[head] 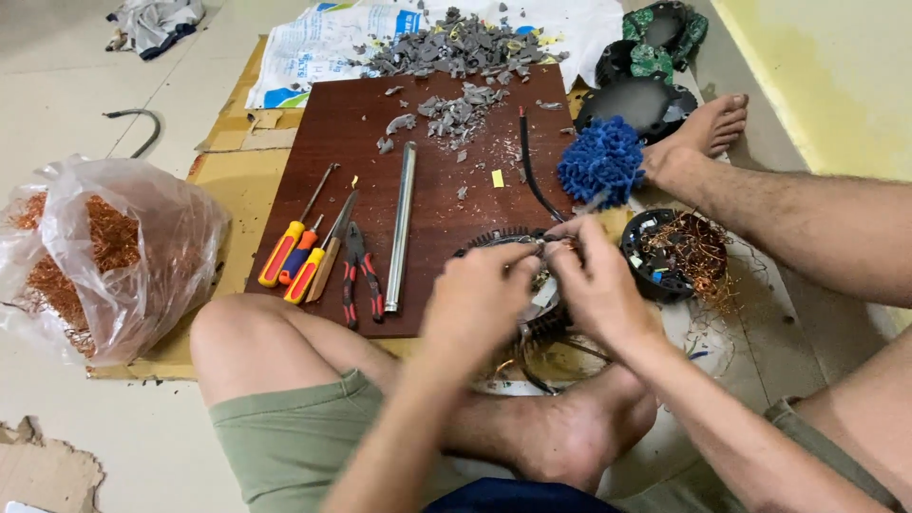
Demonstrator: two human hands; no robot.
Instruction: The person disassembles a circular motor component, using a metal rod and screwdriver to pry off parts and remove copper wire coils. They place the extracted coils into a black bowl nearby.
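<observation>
I sit on the floor with my left hand [480, 299] and my right hand [598, 285] close together over a round black motor stator [494, 239] with copper windings. The fingertips of both hands pinch a small piece at its top, near thin copper wire. The stator rests at the near edge of a dark brown wooden board [432, 114], just above my foot [570, 432]. Most of the stator is hidden behind my hands.
On the board lie screwdrivers with orange-yellow handles [294, 252], red-handled pliers [361, 275], a metal tube [401, 223], a black cable [528, 161] and grey scraps [456, 47]. A plastic bag of copper wire [104, 256] sits left. A blue brush [600, 161] and a black housing with wire [676, 255] lie right.
</observation>
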